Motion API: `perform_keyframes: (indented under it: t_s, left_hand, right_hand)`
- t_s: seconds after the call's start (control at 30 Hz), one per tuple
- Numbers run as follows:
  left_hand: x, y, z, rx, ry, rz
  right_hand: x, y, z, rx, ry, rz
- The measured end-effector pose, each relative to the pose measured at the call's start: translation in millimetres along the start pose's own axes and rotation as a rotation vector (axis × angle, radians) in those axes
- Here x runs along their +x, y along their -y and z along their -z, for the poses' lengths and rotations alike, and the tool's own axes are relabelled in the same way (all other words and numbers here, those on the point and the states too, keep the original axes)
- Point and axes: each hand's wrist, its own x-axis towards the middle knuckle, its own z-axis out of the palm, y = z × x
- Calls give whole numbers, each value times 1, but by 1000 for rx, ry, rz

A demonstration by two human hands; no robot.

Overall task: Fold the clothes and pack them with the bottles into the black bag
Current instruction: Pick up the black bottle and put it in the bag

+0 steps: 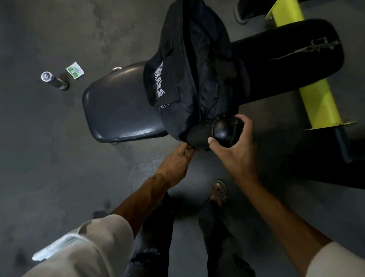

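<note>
Black bag (pixel 186 60) lies across bench (pixel 117 107) near its rt edge. On floor (pixel 42 155) off left edge: bottle (pixel 54 80) upright, packet (pixel 75 70) just beside.

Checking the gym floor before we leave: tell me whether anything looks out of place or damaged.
A dark bottle and a small green-and-white packet sit on the floor left of the bench, away from the black bag. The padded roller shows cracked white scuffs.

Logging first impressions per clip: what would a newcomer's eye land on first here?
The black bag, lying on a dark padded seat at centre, with the right hand pushing a black bottle into its near end while the left hand pinches the edge. Next, the bright yellow-green frame at right.
</note>
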Motion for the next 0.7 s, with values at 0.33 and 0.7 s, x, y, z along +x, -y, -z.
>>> perform_keyframes:
  t_s: [0.33, 0.7]
  left_hand:
    - [3, 5, 13, 93, 41, 29]
    - [65, -10, 89, 614, -269, -258]
  right_hand:
    - [42, -7, 22, -627, 558, 518]
    - [13, -22, 23, -306, 342, 286]
